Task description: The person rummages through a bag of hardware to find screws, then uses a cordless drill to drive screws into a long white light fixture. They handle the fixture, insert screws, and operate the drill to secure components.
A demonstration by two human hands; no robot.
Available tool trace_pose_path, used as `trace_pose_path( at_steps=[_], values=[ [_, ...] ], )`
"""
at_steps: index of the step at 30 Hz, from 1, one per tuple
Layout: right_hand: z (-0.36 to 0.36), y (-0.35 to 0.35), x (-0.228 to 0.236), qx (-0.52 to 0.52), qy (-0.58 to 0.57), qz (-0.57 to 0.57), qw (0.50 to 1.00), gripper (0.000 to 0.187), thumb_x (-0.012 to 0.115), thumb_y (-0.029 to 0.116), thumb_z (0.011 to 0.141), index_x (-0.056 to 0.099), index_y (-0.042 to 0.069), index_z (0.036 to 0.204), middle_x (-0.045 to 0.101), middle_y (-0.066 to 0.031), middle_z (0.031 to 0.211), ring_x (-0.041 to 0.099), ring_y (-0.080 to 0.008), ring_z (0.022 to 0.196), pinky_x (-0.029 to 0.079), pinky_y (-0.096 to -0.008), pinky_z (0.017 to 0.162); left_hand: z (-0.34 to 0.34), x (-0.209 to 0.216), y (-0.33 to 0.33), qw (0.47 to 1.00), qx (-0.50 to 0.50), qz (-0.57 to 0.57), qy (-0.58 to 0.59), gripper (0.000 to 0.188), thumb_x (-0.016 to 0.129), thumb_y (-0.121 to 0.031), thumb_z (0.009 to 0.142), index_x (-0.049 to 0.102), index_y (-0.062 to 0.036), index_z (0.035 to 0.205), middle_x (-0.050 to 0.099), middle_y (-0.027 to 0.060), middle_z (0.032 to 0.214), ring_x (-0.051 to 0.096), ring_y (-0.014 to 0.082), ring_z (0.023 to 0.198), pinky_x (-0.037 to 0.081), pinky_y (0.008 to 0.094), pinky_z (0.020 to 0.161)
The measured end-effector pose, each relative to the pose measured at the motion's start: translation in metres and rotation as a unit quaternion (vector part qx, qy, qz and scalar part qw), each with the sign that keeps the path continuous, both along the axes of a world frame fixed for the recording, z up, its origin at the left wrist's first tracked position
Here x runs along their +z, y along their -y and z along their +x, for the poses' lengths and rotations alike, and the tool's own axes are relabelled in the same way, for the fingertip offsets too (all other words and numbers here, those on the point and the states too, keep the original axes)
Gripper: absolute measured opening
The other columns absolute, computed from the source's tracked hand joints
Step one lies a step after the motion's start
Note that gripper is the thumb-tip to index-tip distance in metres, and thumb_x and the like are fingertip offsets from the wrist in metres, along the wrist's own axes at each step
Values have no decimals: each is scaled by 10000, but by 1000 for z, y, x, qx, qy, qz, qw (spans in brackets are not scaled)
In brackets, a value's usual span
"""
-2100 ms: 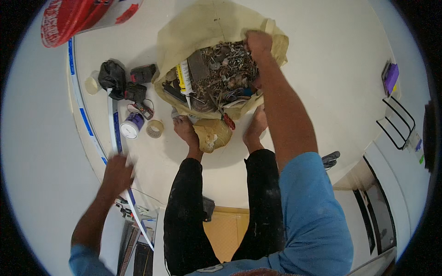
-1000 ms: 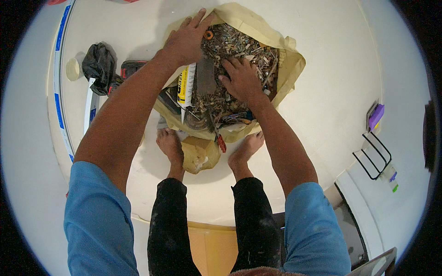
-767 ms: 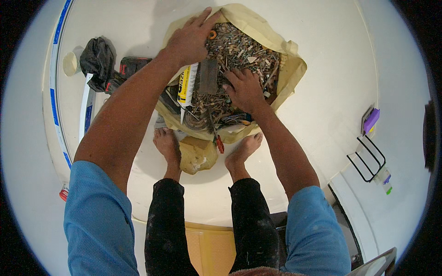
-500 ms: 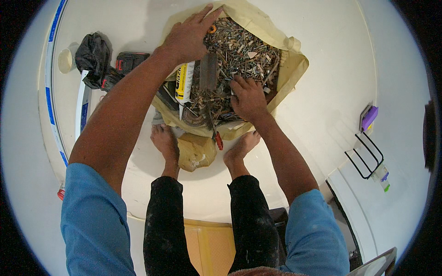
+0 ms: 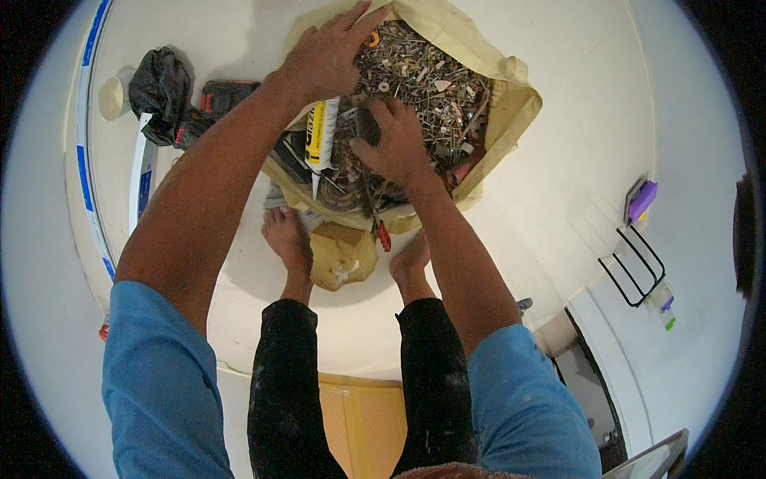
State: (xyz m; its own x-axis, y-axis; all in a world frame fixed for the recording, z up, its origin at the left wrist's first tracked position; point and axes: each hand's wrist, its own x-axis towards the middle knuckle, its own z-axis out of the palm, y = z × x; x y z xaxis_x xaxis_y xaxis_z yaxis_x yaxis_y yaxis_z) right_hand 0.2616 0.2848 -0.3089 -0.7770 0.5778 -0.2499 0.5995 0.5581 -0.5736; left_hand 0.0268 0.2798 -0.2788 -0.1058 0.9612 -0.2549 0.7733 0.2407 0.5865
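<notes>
A pale yellow fabric bag (image 5: 515,132) stands wide open on the floor, full of loose screws, nails and debris (image 5: 427,76). My left hand (image 5: 323,64) lies over its far left rim, fingers stretched out and apart. Inside the bag, my right hand (image 5: 399,140) has thumb and fingers around a dark flat block (image 5: 367,126), partly hidden by the hand. Left of that block, a white and yellow sealant cartridge (image 5: 321,136) stands with its nozzle toward me. A tool with a red handle (image 5: 384,236) pokes over the near rim.
A yellowish foam lump (image 5: 341,255) sits between my feet. Leftward are a black plastic bag (image 5: 159,92), a dark case (image 5: 227,97), a white cup (image 5: 112,97) and long white-blue strips (image 5: 84,172). At right are a black wire rack (image 5: 638,275) and a purple-backed pad (image 5: 641,201).
My right hand has moved left across the bag, from the loose screws to the dark block. The block now shows shorter and turned. My left hand stays on the rim.
</notes>
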Motion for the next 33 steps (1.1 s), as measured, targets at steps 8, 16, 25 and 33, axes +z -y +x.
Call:
trace_pose_path(
  at_steps=[8, 16, 25, 33],
  values=[
    [13, 58, 23, -15, 34, -39, 999, 846, 861, 299, 781, 520, 41, 1510, 578, -306, 1258, 619, -487, 1149, 548, -570, 974, 7, 19, 2, 1000, 3, -1, -8, 1000, 735, -84, 810, 302, -217, 1701, 238, 378, 1698, 385, 565, 1498, 377, 607, 1219],
    [16, 54, 42, 11, 9, -23, 1000, 583, 780, 222, 882, 608, 73, 1419, 649, -251, 1182, 678, -471, 1013, 579, -575, 885, 2, -9, 30, 992, 11, 112, -49, 880, 761, -115, 810, 456, -206, 1630, 272, 373, 1678, 369, 533, 1516, 345, 586, 1248],
    [30, -51, -16, 91, 20, 133, 987, 451, 693, 119, 923, 639, 73, 1369, 697, -202, 1268, 645, -443, 1189, 530, -535, 1052, 3, -3, 49, 993, 0, 112, -28, 796, 788, -160, 842, 526, -255, 1588, 259, 374, 1681, 354, 537, 1526, 343, 566, 1257],
    [26, -30, -15, 128, 160, 104, 973, 529, 687, 118, 895, 591, 89, 1414, 602, -210, 1320, 641, -440, 1158, 534, -551, 1008, 7, -14, 58, 982, 3, 139, -126, 626, 678, -160, 910, 601, -183, 1530, 258, 389, 1675, 333, 589, 1517, 326, 608, 1251]
  ],
)
